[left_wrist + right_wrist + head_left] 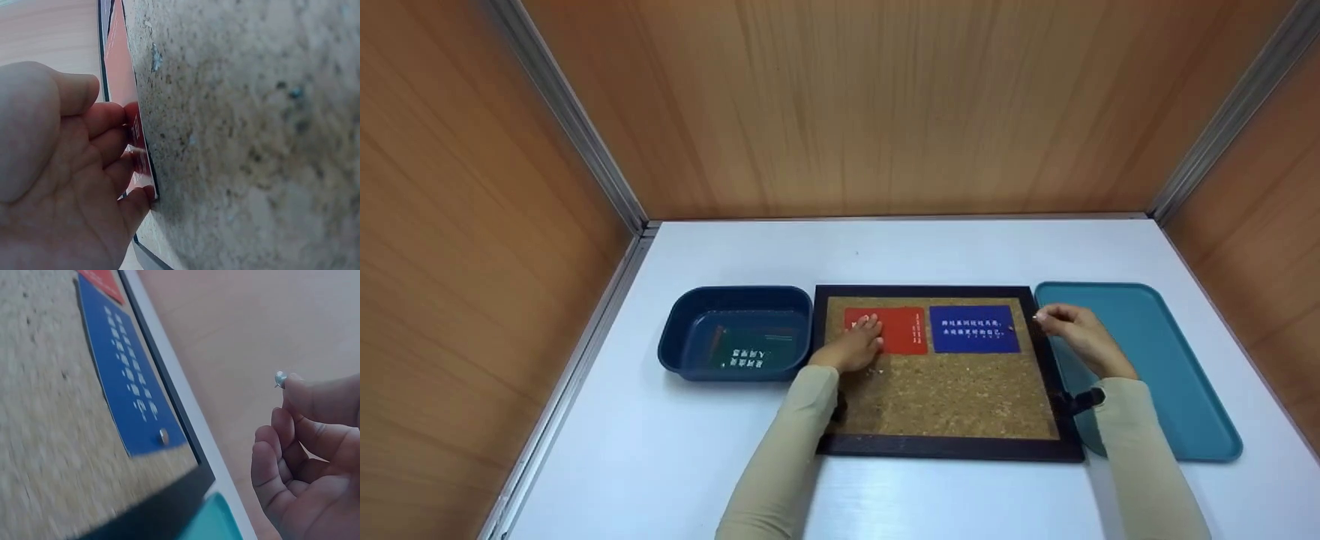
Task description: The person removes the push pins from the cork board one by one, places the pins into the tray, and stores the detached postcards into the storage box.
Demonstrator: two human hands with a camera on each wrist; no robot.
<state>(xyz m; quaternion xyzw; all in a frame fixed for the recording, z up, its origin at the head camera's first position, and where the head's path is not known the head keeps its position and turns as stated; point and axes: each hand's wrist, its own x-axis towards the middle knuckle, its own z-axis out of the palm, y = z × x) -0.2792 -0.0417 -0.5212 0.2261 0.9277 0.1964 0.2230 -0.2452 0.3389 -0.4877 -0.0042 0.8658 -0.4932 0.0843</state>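
Resting on the red card (905,330), at the upper left of the corkboard (952,394), with the nearly straight fingers of the left hand (851,347). Pinching a silver tack (280,378) in the right hand (1084,339), between the blue card (975,341), with a second tack (163,436) at its right end, and the tray (1174,375).

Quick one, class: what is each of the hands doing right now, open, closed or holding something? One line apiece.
Left hand: open, resting on the red card.
Right hand: closed, pinching a silver thumbtack.
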